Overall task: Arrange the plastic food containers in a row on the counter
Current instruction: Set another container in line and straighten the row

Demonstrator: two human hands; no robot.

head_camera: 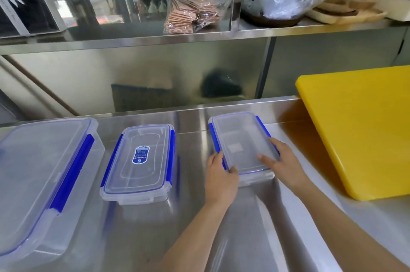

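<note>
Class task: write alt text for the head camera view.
Both hands, left hand and right hand, grip the rightmost container on a steel counter. A labelled container and a large container sit leftward; a yellow cutting board lies right.

Three lidded containers stand side by side on the counter (155, 238). The large container (40, 174) is at the left. The middle container (139, 161) stands apart to its right. The right container (241, 141) lies right of that, held at its near end between the left hand (219, 176) and the right hand (281, 161). A cutting board (363, 129) lies at the far right. A shelf (133, 39) runs above and behind.
</note>
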